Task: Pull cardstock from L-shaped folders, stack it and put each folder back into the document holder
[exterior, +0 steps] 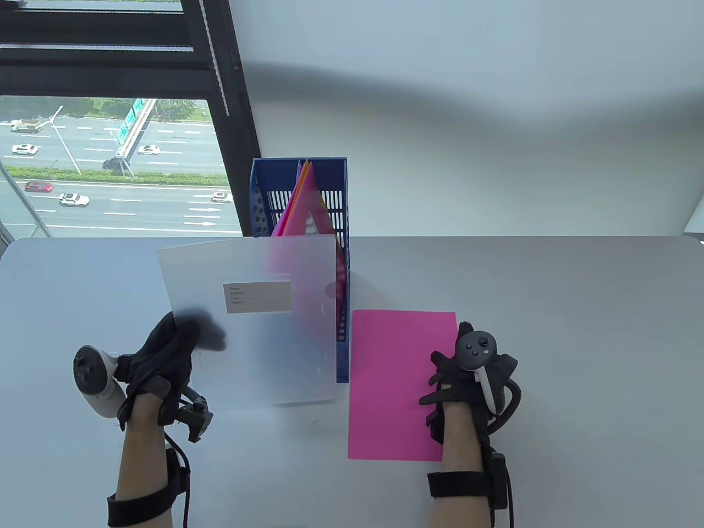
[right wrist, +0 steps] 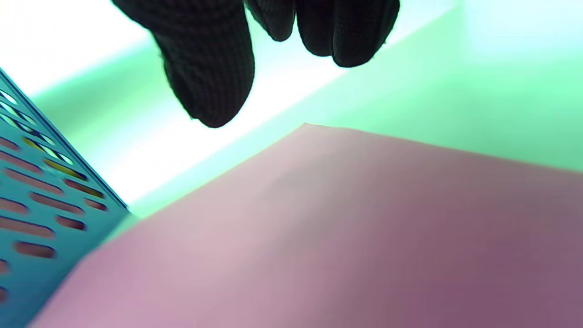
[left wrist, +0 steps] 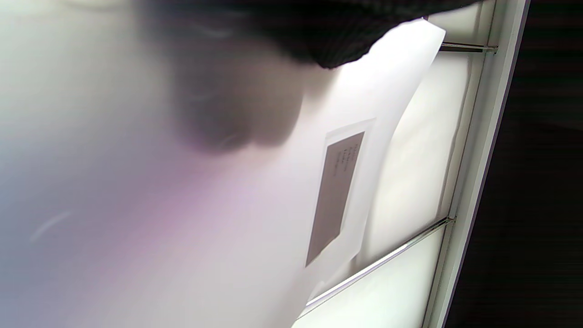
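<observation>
the left hand (exterior: pixel 165 352) pinches an emptied translucent folder (exterior: pixel 253 319) by its lower corner, raised before the blue document holder (exterior: pixel 342 330), apparently for refiling; the right hand (exterior: pixel 467 379), fingers loosely curled and holding nothing, rests on the pink cardstock (exterior: pixel 390 379) lying flat just beside the holder.
</observation>
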`<action>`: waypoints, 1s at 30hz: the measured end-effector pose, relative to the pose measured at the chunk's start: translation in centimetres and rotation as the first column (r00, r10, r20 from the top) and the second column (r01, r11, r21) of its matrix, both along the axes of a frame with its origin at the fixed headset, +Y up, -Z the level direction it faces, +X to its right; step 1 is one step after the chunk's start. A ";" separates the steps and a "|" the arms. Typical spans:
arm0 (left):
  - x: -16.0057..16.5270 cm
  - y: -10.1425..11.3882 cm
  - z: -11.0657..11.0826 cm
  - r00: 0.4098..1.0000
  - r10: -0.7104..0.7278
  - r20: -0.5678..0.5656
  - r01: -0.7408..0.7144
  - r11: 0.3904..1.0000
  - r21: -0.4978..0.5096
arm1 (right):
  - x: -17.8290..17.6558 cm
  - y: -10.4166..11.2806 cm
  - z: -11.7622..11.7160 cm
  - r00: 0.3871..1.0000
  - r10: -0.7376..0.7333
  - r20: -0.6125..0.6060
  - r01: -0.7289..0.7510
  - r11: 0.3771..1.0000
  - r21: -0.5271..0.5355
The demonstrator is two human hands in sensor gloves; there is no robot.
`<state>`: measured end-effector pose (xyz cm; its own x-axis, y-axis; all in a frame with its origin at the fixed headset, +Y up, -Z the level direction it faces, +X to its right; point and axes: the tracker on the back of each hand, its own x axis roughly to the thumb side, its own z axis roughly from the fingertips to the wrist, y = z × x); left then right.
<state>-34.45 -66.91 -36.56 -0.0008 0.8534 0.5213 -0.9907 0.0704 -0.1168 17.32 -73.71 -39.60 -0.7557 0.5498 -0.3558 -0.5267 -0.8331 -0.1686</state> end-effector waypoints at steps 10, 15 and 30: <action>0.6 0.0 -0.1 1.000 -0.018 0.011 0.018 1.000 0.003 | -4.7 9.5 2.8 0.947 -0.085 -0.310 0.204 0.903 0.377; 1.2 0.1 -0.1 1.000 -0.024 0.016 0.024 1.000 0.010 | -7.5 11.4 4.0 0.870 -0.113 -0.479 0.342 0.839 0.424; 4.0 2.2 0.8 0.981 -0.193 0.002 0.192 0.976 0.102 | -9.2 12.3 4.9 0.852 -0.108 -0.513 0.406 0.753 0.517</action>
<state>-30.49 -64.72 -35.77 0.1513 0.7812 0.6056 -0.9559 0.2716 -0.1114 8.15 -61.43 -34.72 -0.5380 0.7263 0.4278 -0.8429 -0.4615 -0.2765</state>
